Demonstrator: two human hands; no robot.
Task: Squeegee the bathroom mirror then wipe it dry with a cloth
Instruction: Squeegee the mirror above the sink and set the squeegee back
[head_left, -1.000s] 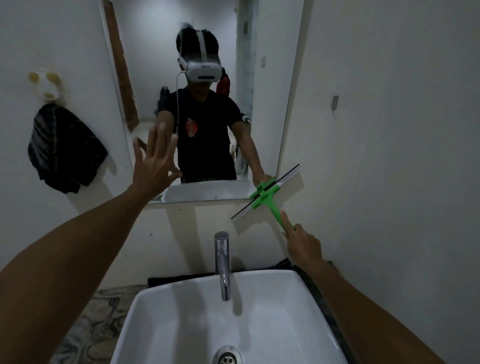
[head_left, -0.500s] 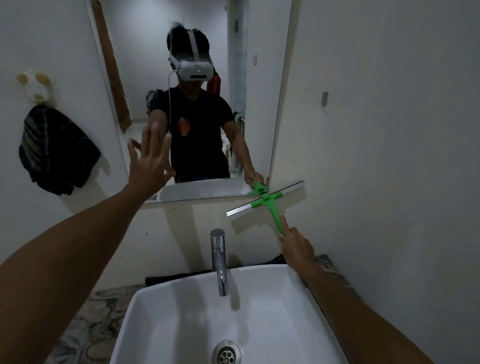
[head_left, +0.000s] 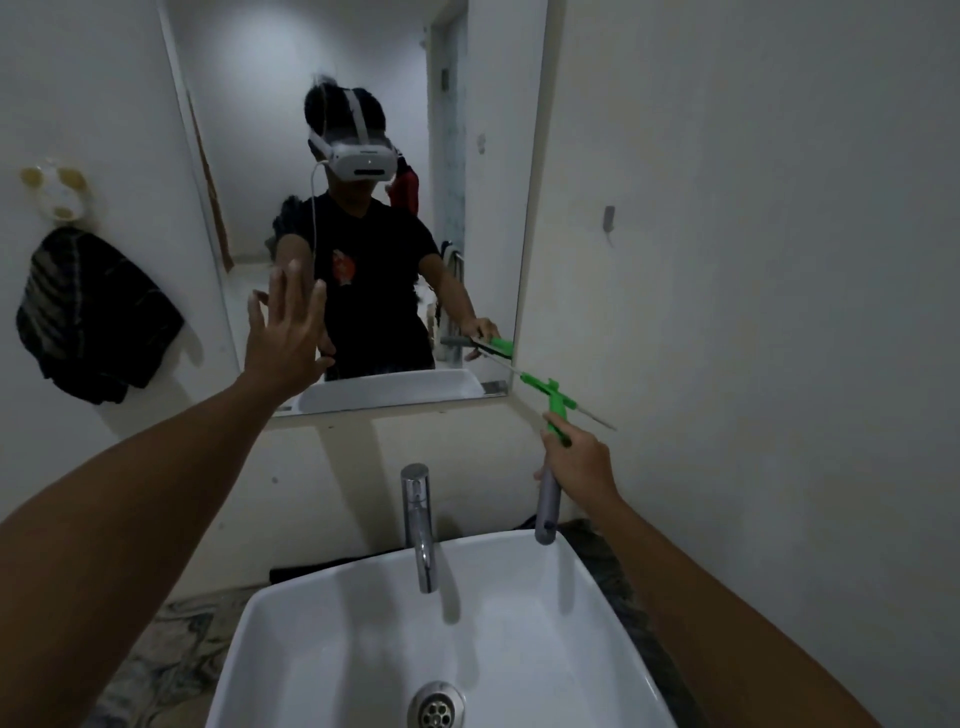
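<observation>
A tall wall mirror (head_left: 483, 156) hangs above the sink and reflects a person with a white headset. My left hand (head_left: 288, 338) is raised flat with fingers spread, at the mirror's lower left part. My right hand (head_left: 579, 462) grips a green squeegee (head_left: 553, 397) by its handle, whose grey end (head_left: 548, 512) hangs below the fist. The blade is seen almost edge-on, just off the mirror's lower right corner, over the wall. A dark striped cloth (head_left: 93, 317) hangs from a hook on the left wall.
A white basin (head_left: 582, 597) with a chrome tap (head_left: 418, 525) stands directly below, on a marbled counter (head_left: 156, 654). A white wall hook plate (head_left: 57, 192) holds the cloth. A small grey hook (head_left: 609, 218) sticks out of the right wall.
The squeegee has turned from nearly flat against the wall to edge-on, its blade now slanting down to the right. My left hand has stayed raised at the mirror.
</observation>
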